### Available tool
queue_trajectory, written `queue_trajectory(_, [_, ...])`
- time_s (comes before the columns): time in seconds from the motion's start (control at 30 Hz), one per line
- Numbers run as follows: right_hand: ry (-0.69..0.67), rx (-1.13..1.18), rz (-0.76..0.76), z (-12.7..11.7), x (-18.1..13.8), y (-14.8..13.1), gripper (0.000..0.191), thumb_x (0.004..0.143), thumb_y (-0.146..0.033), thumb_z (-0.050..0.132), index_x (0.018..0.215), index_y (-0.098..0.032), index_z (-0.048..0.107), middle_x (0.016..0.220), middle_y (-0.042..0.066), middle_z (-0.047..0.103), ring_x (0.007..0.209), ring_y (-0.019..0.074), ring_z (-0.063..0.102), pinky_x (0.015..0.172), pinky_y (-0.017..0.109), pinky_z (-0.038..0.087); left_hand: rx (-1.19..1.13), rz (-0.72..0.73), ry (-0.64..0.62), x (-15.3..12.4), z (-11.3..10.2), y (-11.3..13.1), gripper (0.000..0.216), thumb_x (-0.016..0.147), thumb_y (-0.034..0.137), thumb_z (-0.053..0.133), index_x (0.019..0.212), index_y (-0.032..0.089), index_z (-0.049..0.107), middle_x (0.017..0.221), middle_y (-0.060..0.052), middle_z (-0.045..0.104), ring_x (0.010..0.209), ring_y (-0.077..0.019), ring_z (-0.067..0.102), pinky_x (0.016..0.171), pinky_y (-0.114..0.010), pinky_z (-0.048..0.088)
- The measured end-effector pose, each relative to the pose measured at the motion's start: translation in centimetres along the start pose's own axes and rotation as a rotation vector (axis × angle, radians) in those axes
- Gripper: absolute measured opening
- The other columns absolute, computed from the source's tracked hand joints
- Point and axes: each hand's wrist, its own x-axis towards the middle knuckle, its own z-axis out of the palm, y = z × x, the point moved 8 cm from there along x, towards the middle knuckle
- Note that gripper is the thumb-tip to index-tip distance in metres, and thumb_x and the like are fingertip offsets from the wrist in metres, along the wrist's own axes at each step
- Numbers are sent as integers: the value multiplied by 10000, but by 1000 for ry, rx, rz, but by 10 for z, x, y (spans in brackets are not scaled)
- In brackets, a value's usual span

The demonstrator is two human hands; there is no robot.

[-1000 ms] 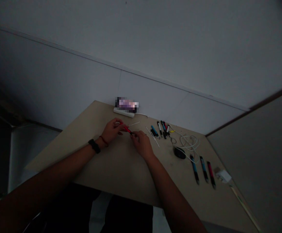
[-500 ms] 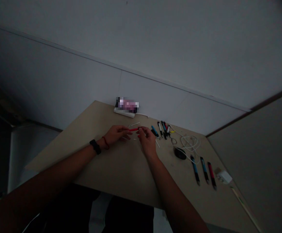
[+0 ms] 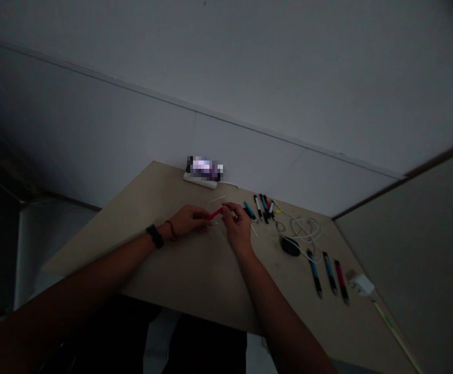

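Note:
A red pen barrel (image 3: pixel 215 213) is held between my two hands above the table. My left hand (image 3: pixel 191 218) closes its fingers on the barrel's left end. At the other end my right hand (image 3: pixel 237 223) pinches it between thumb and fingers, and these cover that end. Beyond the hands lies a thin pale refill-like stick (image 3: pixel 216 199). Another thin white stick (image 3: pixel 254 230) rests just right of my right hand. Close by on that side are a blue and black pen (image 3: pixel 249 210) and a white and black pen (image 3: pixel 258 207).
A black mouse (image 3: pixel 290 246) and a coiled white cable (image 3: pixel 306 228) lie on the table's (image 3: pixel 187 270) right side. Two blue pens (image 3: pixel 330 272) and a red pen (image 3: pixel 341 280) are lined up nearer me. A blurred-out phone-like device (image 3: pixel 204 169) leans at the wall.
The red barrel has tilted, its left end now lower. My left hand has dropped slightly with it, while my right hand keeps nearly the same place.

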Motion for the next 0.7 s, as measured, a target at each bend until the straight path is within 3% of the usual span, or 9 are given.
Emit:
queue_trajectory(0.47, [73,56,102,-7,4,17,401,811,-563,653,921,-177,676,875,46,656,792,179,599,649,276,507,-9,24,49,-2,-4,5,295,735,369,808,927,148,774,765,-46,746,669,-161,685,664,-292,571])
queue_trajectory(0.7, [95,107,166,-10,5,27,414,793,-585,658,906,-186,662,822,17,639,692,143,555,600,254,497,33,24,62,0,-6,1,341,750,377,806,1006,152,786,792,-59,761,666,-163,691,671,-300,577])
